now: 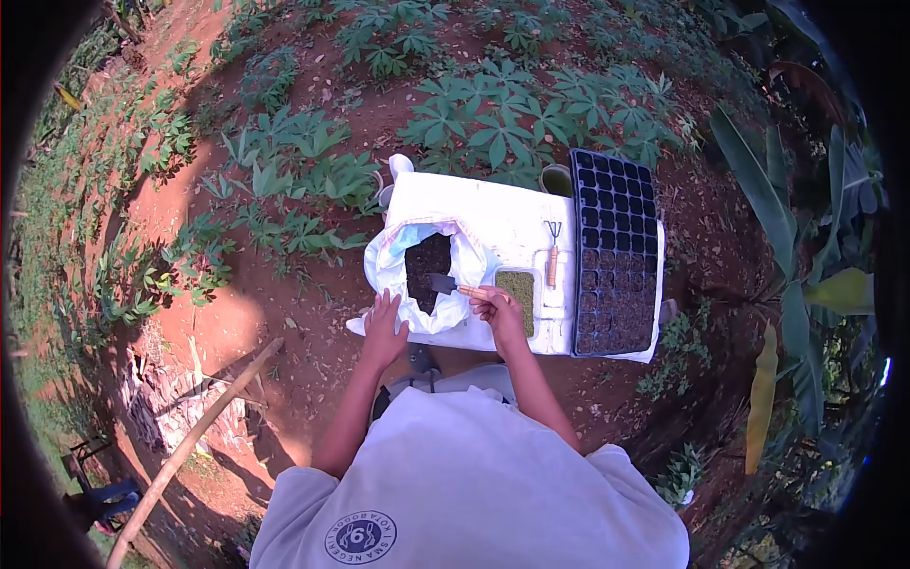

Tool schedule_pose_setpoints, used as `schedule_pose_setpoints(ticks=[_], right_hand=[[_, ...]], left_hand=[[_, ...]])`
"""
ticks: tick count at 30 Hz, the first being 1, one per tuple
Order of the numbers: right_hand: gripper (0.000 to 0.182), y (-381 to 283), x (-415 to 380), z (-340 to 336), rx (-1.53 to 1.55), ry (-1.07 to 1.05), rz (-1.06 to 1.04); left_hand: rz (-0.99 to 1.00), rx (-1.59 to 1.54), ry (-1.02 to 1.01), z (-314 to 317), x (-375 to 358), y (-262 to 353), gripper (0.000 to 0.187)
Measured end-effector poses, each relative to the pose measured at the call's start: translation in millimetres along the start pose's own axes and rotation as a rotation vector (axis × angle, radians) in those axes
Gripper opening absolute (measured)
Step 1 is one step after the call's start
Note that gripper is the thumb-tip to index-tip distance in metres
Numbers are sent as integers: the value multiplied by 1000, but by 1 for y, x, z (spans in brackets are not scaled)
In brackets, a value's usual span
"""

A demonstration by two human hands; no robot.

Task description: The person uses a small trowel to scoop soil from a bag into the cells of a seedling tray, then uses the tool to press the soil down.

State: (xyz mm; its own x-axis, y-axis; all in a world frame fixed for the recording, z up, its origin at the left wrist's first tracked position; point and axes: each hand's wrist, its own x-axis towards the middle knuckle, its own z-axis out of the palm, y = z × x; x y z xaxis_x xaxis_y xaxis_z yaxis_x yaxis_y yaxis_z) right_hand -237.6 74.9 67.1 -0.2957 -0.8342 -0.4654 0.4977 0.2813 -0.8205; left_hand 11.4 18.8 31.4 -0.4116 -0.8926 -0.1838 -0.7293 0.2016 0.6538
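My right hand is closed around the wooden handle of a small hand trowel. The trowel's dark blade is over the dark soil inside an open white sack, its rim folded outward. On the near-left edge of the sack lies my left hand, its fingers stretched out against the plastic. Beside my right hand, a clear shallow tray holds fine green-brown material. Farther right, a small hand fork with a wooden handle lies on the white tabletop.
A black seedling tray covers the table's right end; its nearer cells hold soil, while the farther ones look dark and unfilled. Leafy plants grow beyond the table. A long wooden pole slants at the left, and banana leaves stand at the right.
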Motion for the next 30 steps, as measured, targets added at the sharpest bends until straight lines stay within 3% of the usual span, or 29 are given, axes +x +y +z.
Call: schedule_pose_setpoints(ticks=[5,12,21,26,30], right_hand=[[30,-23,-12,-13,151,-60,-37],[30,-56,-21,-60,267,-1,-79],[29,-94,-38,-204,373,201,-237],[29,-122,-58,-283,350,374,-326],[29,-127,-71,-336,353,518,-340]], left_hand=[[43,-18,77,-8,-3,12,60],[176,-63,216,-18,15,82,56],[405,-16,-17,62,58,208,56],[445,0,-202,136,77,272,57],[368,-18,-332,187,93,306,63]])
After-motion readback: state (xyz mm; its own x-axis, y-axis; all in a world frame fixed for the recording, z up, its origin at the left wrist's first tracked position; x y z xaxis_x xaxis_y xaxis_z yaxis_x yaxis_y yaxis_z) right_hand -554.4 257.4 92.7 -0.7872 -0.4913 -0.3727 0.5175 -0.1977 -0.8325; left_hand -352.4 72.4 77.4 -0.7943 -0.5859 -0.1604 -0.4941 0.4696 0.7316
